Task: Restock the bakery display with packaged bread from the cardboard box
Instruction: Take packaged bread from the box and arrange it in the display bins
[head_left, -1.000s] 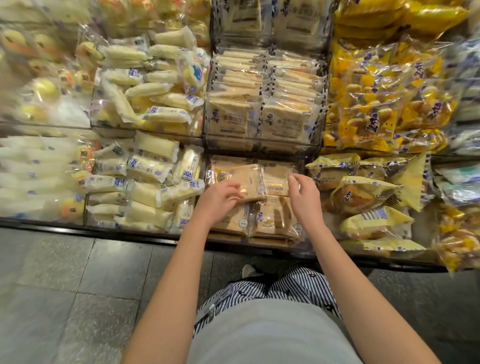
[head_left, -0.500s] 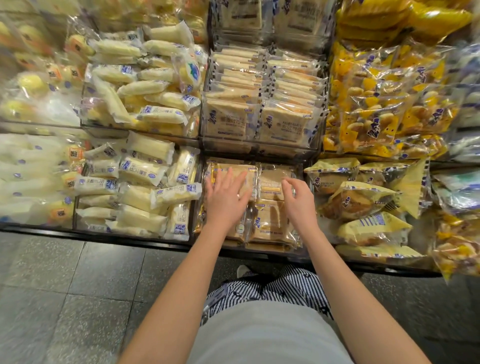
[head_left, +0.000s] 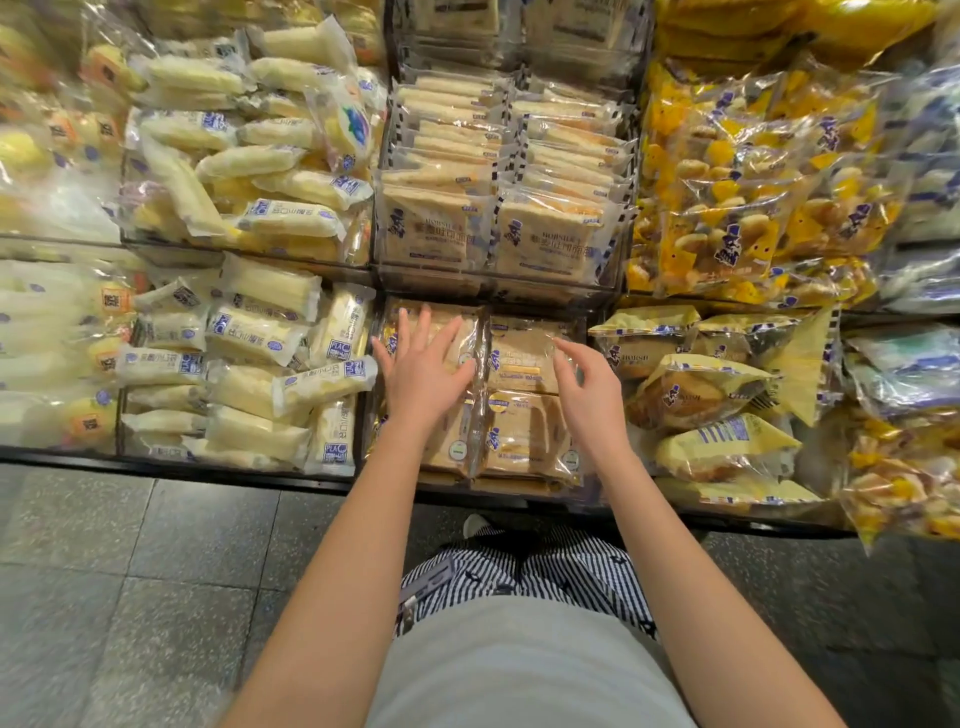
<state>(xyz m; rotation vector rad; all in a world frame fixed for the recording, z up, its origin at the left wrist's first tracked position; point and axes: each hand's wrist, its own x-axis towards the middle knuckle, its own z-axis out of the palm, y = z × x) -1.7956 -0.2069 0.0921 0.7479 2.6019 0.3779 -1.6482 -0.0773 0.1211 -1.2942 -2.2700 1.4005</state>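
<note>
Four brown bread packs are seen lying flat in the middle lower bin of the display, set two by two, with more of the same stacked beneath them. The back left pack is pressed by the left hand, which is laid flat on it with straight, spread fingers. The right hand is held over the seam between the two right packs; its fingers are bent loosely, its thumb stands apart from them, and nothing is gripped. Whether its fingertips touch the wrapper cannot be told. The hands are kept apart, one to each column of packs.

Behind the bin, on the upper tier, toast packs are stood upright in two rows. To the left of the bin, pale long loaves in clear wrappers are piled loosely, and more of them are heaped in the tier above. To the right, yellow bun bags are tumbled together, with bags of small rolls above them.

Below the display's dark front edge, a grey tiled floor is shown. Striped trousers and a grey shirt are seen at the lower middle, with a shoe tip just under the display.
</note>
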